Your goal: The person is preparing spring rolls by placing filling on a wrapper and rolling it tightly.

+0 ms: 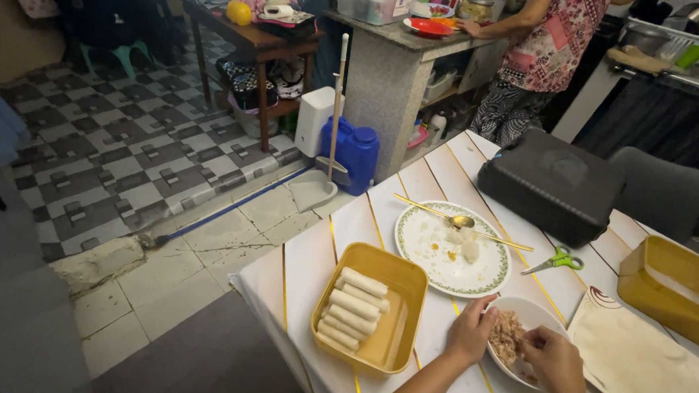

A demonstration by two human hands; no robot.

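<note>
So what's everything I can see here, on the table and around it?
yellow tray: one, table's near-left edge
rolls: about six, pale, stacked in that tray
plate: one, white with green rim, mid-table, food scraps on it
spoon: one, gold, on the plate
scissors: one, green handles, right of plate
white bowl: one, holds brownish filling
black case: one, far side of table
yellow container: one, right edge
pale wrapper sheet: one, near right
blue jug: one, on floor
another person: one, patterned clothes, at counter
left hand: on the bowl's rim
right hand: over the bowl, at the filling
</note>
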